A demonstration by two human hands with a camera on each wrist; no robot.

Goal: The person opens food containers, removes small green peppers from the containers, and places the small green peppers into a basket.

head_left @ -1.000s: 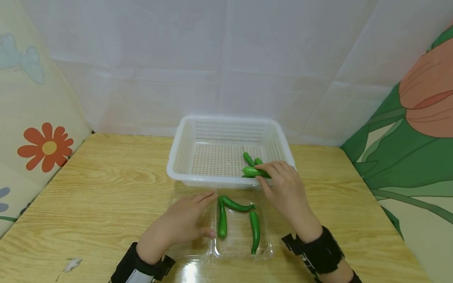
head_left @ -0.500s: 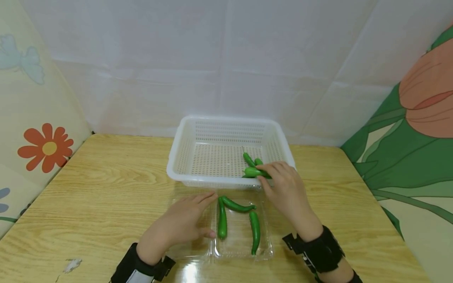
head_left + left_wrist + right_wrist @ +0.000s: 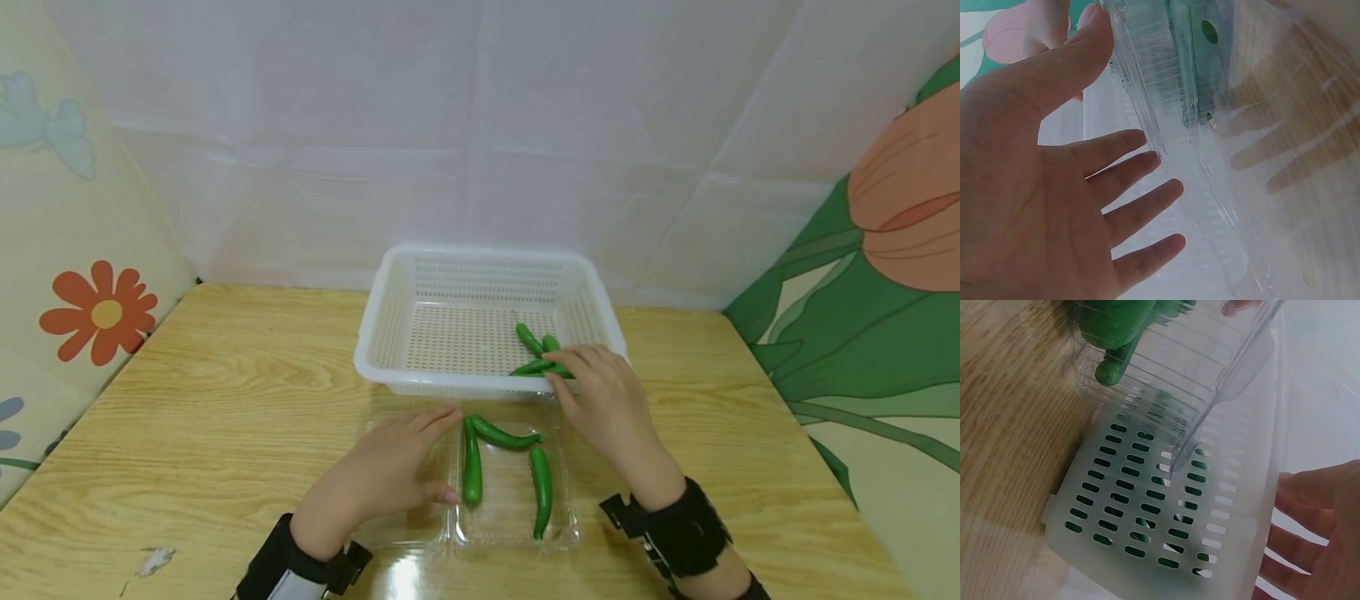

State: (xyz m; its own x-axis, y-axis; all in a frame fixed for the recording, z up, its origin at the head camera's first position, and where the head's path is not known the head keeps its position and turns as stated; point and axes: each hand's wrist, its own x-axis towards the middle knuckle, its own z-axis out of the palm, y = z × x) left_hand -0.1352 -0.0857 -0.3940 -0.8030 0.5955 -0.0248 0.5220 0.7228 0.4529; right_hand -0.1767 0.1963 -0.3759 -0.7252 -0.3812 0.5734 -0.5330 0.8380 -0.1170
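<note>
While the left hand (image 3: 384,467) spreads empty over the tray (image 3: 506,500), the right hand (image 3: 606,404) bends over peppers (image 3: 528,339) in the basket (image 3: 450,380) below it; I cannot tell its grip.

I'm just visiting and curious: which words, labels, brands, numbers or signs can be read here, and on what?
None can be read: the white basket, clear container and green peppers show no legible lettering.
Pale marks on the right wristband: too small to make out.

The worktop (image 3: 247,375) is yellow wood with a shiny spot (image 3: 403,575). A wrinkly white sheet (image 3: 420,108) is behind. The left wall (image 3: 60,212) has a red flower (image 3: 106,314), the right wall (image 3: 900,517) a pink flower (image 3: 911,187).
</note>
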